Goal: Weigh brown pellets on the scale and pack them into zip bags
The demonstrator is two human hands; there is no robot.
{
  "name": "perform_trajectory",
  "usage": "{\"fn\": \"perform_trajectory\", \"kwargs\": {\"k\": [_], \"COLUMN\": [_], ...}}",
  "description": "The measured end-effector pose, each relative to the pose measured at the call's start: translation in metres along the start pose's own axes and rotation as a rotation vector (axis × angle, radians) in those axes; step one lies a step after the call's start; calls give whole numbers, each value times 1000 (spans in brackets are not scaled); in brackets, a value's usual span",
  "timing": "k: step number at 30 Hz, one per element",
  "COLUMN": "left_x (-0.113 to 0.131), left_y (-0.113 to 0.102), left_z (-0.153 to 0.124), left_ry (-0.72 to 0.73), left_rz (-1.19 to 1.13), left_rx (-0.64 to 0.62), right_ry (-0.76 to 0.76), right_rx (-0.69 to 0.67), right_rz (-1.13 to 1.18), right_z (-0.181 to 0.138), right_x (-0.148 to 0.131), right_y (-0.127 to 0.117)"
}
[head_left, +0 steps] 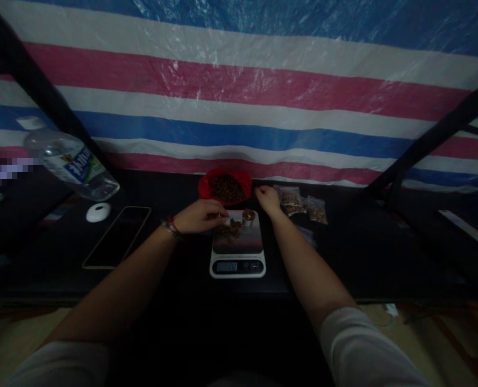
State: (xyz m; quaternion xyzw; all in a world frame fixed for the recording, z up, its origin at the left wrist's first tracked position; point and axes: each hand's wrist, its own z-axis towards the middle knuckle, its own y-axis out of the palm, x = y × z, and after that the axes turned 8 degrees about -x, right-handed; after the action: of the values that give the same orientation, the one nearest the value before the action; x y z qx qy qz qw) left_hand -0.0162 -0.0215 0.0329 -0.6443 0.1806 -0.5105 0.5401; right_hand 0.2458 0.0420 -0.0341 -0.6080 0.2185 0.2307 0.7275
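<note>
A white kitchen scale [239, 257] with a dark weighing plate and a lit display stands in front of me. Small brown pieces [229, 229] lie loose on its plate, beside a little metal cup [248, 217]. My left hand [202, 216], a beaded bracelet at its wrist, is over the plate's upper left corner. Its thumb and fingers are pinched; what they hold is too small to make out. Behind the scale, a red bowl [244, 189] contains many dark brown pieces. My right hand [268, 201] is closed between the bowl and the filled zip bags [292, 200]; its fingers hide any contents.
Another filled bag [316, 209] and flat clear plastic [306, 235] lie right of my forearm. At left are a phone [118, 237], a white rounded case [98, 212] and a large clear bottle [71, 160]. Striped sheeting [239, 97] hangs behind the black table, between dark slanted poles.
</note>
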Motion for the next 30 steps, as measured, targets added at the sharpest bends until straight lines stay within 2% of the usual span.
{"fn": "perform_trajectory", "kwargs": {"k": [8, 16, 24, 30], "left_x": [-16, -1, 3, 4], "left_y": [-5, 1, 11, 13], "left_z": [-21, -12, -6, -3], "left_ry": [-40, -59, 17, 1], "left_rz": [-44, -62, -50, 39], "left_rx": [-88, -200, -151, -90], "right_ry": [-28, -18, -16, -41], "right_rx": [35, 20, 15, 19], "right_rz": [34, 22, 8, 21], "right_z": [1, 3, 3, 2], "right_x": [4, 7, 6, 7], "right_y": [2, 4, 4, 5]}}
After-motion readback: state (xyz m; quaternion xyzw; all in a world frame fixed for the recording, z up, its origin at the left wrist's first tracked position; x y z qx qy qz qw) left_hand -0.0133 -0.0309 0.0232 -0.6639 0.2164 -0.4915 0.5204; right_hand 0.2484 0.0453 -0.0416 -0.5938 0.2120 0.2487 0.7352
